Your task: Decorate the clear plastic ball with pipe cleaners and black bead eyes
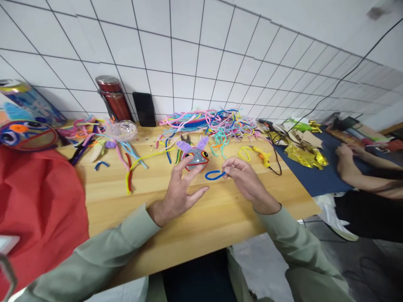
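My right hand [242, 178] pinches a blue pipe cleaner [214, 175] whose free end is bent into a loop pointing left. Fingers spread, my left hand [181, 191] is raised over the table [217, 214] and holds nothing. Just behind its fingertips sits a clear ball figure [199, 157] with purple pipe-cleaner ears, black-and-yellow eyes and a red line around it. Whether the left fingers touch the ball I cannot tell. Pliers [185, 139] lie behind the figure, partly hidden. To the right is a yellow hot glue gun [264, 157].
A heap of coloured pipe cleaners [204, 121] lies along the wall. Farther left stand a black phone [144, 110], a red thermos [115, 98] and a clear plastic shell [122, 130]. Red cloth [40, 201] covers the left side. At right, gold foil [304, 156] lies near another person's arms [362, 167].
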{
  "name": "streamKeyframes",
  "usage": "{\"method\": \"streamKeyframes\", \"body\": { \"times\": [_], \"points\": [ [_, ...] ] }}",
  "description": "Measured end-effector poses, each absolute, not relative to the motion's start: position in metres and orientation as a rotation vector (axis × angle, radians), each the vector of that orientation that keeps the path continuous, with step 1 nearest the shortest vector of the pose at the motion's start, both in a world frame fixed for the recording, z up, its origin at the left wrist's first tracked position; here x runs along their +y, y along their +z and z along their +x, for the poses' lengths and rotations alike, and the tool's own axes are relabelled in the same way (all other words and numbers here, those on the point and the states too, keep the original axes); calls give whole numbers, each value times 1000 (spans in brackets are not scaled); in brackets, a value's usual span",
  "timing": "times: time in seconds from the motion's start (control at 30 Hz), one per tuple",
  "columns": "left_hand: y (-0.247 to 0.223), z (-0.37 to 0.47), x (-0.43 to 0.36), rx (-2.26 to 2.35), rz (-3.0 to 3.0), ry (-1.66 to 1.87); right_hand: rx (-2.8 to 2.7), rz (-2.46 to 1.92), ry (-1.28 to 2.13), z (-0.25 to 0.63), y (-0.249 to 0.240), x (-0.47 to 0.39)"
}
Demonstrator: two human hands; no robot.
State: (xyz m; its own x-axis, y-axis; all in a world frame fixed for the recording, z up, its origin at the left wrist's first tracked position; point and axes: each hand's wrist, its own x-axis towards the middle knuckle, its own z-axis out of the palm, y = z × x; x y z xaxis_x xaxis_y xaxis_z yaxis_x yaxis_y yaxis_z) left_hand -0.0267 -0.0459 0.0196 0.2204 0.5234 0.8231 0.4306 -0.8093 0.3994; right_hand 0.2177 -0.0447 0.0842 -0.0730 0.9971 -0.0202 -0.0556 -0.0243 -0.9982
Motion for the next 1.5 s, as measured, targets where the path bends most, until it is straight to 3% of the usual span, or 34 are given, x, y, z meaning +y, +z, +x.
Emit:
{"method": "streamKeyframes", "body": {
  "times": [0.2, 0.53, 0.83, 1.17, 1.5],
  "points": [
    [19, -20, -51, 734, 2351, 1556, -1253, -1139, 1401, 202, 66, -66],
    [36, -15, -55, 840, 1673, 1015, -1776, -1191, 945, 206, 64, -75],
    [39, -12, -52, 801, 1194, 884, -1983, -1235, 406, 212, 56, -65],
    [32, -19, -42, 754, 1152, 680, -2276, -1026, 113, 268, 63, -47],
    [46, -19, -50, 798, 1297, 592, -2153, -1229, 98, 274, 63, -53]
  ]
}}
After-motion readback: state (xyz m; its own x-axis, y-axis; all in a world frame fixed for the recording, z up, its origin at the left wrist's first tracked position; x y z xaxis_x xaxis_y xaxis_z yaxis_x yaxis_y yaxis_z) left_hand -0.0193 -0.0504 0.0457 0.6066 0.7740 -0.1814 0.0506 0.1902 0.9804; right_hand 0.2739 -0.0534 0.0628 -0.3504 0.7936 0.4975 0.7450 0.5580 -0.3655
